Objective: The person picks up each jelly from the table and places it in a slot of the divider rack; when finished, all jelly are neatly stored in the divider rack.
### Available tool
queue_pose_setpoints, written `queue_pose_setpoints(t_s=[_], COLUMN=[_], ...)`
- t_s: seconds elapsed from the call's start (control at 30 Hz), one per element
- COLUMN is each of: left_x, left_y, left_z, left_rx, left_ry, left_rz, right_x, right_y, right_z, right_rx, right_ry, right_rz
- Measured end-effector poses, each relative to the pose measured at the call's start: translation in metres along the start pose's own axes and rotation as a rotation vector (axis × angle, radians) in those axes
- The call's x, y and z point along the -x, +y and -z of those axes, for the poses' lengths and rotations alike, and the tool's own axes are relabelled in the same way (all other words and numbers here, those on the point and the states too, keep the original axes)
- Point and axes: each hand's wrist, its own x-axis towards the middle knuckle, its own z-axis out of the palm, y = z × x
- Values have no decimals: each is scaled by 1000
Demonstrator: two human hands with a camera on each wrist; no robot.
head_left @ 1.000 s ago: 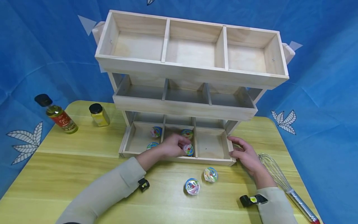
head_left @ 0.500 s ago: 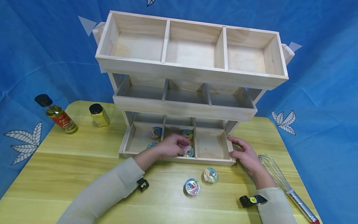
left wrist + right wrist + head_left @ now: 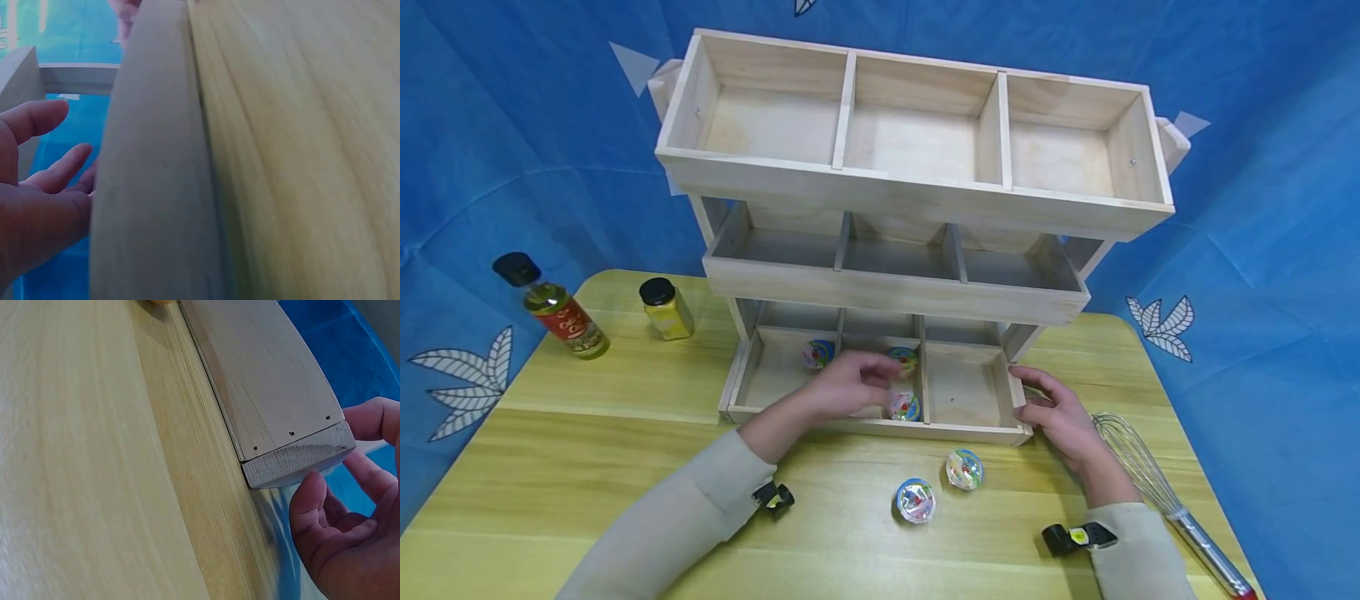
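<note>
In the head view, my left hand point(image 3: 853, 383) hovers over the middle bottom compartment of the wooden rack point(image 3: 887, 296), its fingers spread and holding nothing. A small foil-lidded jelly cup point(image 3: 905, 407) lies just beside its fingertips, and a second jelly cup point(image 3: 904, 360) sits behind that one. One more jelly cup point(image 3: 817, 353) is in the left compartment; my forearm covers the spot in front of it. My right hand point(image 3: 1063, 417) grips the bottom tier's right end, thumb and fingers at the corner in the right wrist view. The left wrist view shows relaxed fingers behind the front board point(image 3: 153, 162).
Two jelly cups, one point(image 3: 916, 500) nearer and one point(image 3: 965, 468) farther, stand on the table before the rack. A whisk point(image 3: 1150, 467) lies at right. An oil bottle point(image 3: 565, 317) and a black-capped yellow jar point(image 3: 667, 310) stand at left. The upper tiers overhang the bottom one.
My left hand has let go of the front jelly cup in the middle compartment and drawn back to the left. My right hand stays at the rack's end.
</note>
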Motion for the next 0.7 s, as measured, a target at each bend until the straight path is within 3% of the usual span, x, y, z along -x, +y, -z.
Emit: queue_pose_setpoints(t_s=[0.27,0.53,0.7], left_x=[20,45,54], left_y=[8,11,7], left_z=[-1,-16,-27], left_rx=[79,90,87], left_ry=[13,-91,-160], left_rz=[-75,-125,-130], right_x=[-1,0,1], right_y=[2,0,-2], right_z=[0,0,0], right_rx=[3,5,-6], right_ry=[-4,1,1], right_rz=[-4,-12,-15])
